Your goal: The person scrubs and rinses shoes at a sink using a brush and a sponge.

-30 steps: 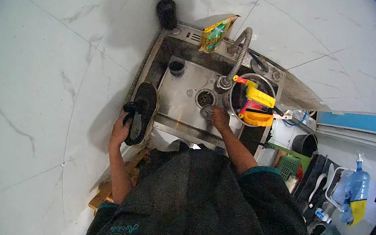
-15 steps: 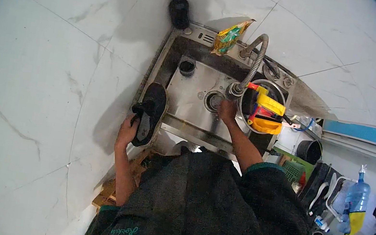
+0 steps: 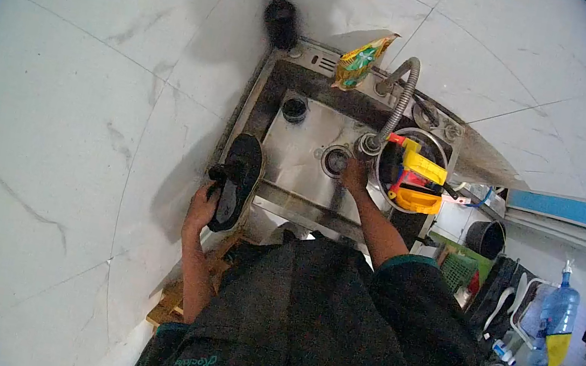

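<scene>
A black shoe (image 3: 244,168) is in my left hand (image 3: 201,207), which grips it near its opening at the left front corner of the sink (image 3: 294,200). The shoe's toe points away from me, over the sink's left rim. My right hand (image 3: 355,176) is closed at the lower end of the faucet head (image 3: 368,146), close beside the drain (image 3: 336,161). Its fingers are partly hidden. A flexible metal hose (image 3: 406,98) curves down to that head. Farther left in the basin stands a small black cup (image 3: 294,110).
Right of the faucet, a round metal pot (image 3: 449,155) holds yellow and red plastic items (image 3: 423,164). A yellow-green packet (image 3: 360,64) stands on the back ledge, and a black bottle (image 3: 281,22) in the corner. A blue plastic bottle (image 3: 559,302) and a green basket (image 3: 458,268) are at right.
The whole view has shifted slightly. Both hands hold nearly the same places, with the shoe still at the sink's left rim.
</scene>
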Demonstrator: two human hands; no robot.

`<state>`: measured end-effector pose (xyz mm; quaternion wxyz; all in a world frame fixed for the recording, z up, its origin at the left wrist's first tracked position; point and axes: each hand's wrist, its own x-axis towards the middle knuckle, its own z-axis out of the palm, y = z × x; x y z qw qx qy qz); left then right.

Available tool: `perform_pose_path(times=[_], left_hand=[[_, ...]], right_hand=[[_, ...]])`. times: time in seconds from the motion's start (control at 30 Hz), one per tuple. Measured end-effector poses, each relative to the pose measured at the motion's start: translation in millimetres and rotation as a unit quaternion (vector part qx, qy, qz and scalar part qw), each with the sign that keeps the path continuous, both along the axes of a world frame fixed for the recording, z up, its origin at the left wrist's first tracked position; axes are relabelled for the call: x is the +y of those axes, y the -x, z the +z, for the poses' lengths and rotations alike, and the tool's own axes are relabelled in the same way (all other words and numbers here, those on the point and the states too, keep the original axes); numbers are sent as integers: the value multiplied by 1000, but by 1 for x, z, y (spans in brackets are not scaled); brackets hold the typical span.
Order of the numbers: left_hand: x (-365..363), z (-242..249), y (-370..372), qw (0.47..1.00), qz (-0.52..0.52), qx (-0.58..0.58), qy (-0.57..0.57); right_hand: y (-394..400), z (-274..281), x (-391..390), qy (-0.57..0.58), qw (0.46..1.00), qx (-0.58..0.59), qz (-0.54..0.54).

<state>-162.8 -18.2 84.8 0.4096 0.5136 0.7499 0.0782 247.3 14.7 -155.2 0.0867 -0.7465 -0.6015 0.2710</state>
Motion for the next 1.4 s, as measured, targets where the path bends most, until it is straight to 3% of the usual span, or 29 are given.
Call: perform_pose_path(times=[0.2,0.3,0.4,0.47,0.6,0.77,0.9,1.0,1.1,1.2,1.3,1.33,1.4], left_hand=[[-3,-31,19,998,-28,-36,-53],[-3,-21,12,997,-45,0,-64],[1,18,-9,998,-25,-44,-37],[0,-17,11,997,-35,-58,-37],[-1,-12,6,999,-36,8,-31],[-6,-50,27,996,-28,-59,-62],[-2,-35,22,995,-44,-64,-62],[4,-1,-2,983,17,-183,-30],[10,9,-17,960,80,-267,33],[20,12,-52,924,131,-359,7],[41,7,-82,901,131,-402,96],[49,-8,-89,883,113,-444,102],[63,-27,-104,883,106,-435,139]], right_hand=[[2,6,-2,34,995,58,-69],[6,25,3,100,993,39,-57],[9,5,-6,-48,997,26,-54],[9,14,1,9,996,50,-75],[11,6,4,14,996,51,-75],[12,3,-1,-22,998,47,-43],[11,4,-5,-27,993,91,-71],[8,-17,-10,-37,992,107,-49],[18,65,-16,1,977,196,-88],[29,78,-16,-30,840,475,-260],[37,134,-2,-81,810,499,-298],[34,147,4,-40,842,463,-273],[39,161,2,-96,817,497,-276]])
